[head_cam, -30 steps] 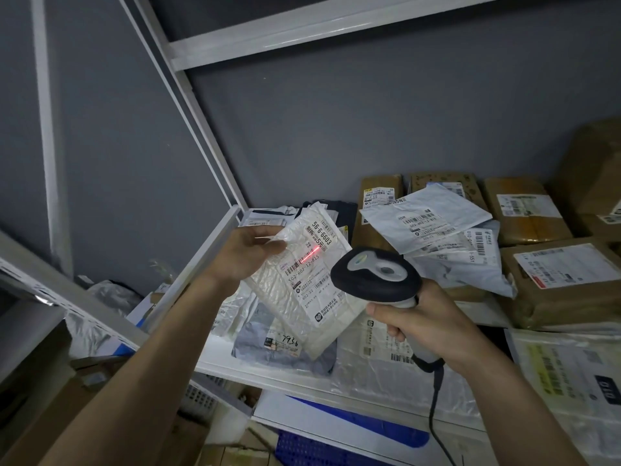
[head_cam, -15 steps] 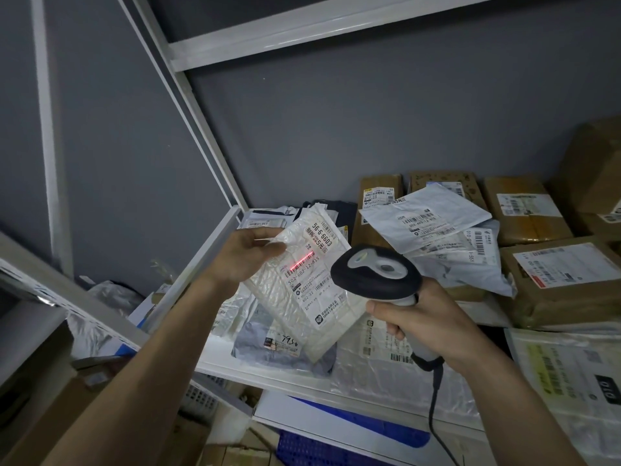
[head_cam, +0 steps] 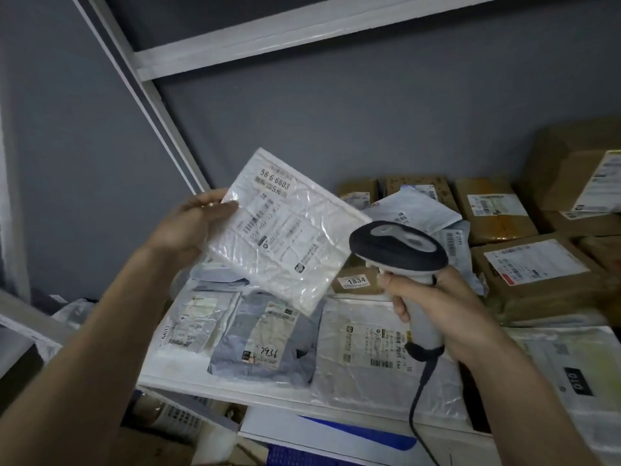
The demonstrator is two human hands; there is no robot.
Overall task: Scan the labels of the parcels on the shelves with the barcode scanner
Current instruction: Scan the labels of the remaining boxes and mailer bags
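Nearest, two bare forearms reaching up from the bottom edge. On the right, right hand (head_cam: pixel 433 311) with fingers curled tight around the pale handle of the barcode scanner (head_cam: pixel 400 253); handle running down and slightly rightward to a black coiled cord (head_cam: pixel 420 391) hanging off its base; dark oval scanner head at the top, tipped up and leftward, facing the parcel held beside it. On the left, left hand (head_cam: pixel 195 223) pinching the left corner of a white bubble mailer (head_cam: pixel 285 237), thumb laid flat over the front, other fingers hidden behind. Mailer raised above the shelf, turned like a diamond, long axis slanting from upper left down to lower right, lower edge close to the scanner head but apart from it; printed label (head_cam: pixel 275 210) facing the camera, reading "56-6 6603" near the top corner, barcodes below too blurred to read. Beneath both hands, white metal shelf (head_cam: pixel 188 381) bearing flat plastic parcels: a grey bag (head_cam: pixel 268 348) handwritten "7936", a clear wrinkled bag (head_cam: pixel 366 351) to its right. Farther back, a small brown box (head_cam: pixel 356 280) tagged "1834", then rows of taped brown cardboard boxes (head_cam: pixel 531 264) with white labels, against a grey wall (head_cam: pixel 336 112). Above, white shelf beam (head_cam: pixel 268 38) crossing diagonally.
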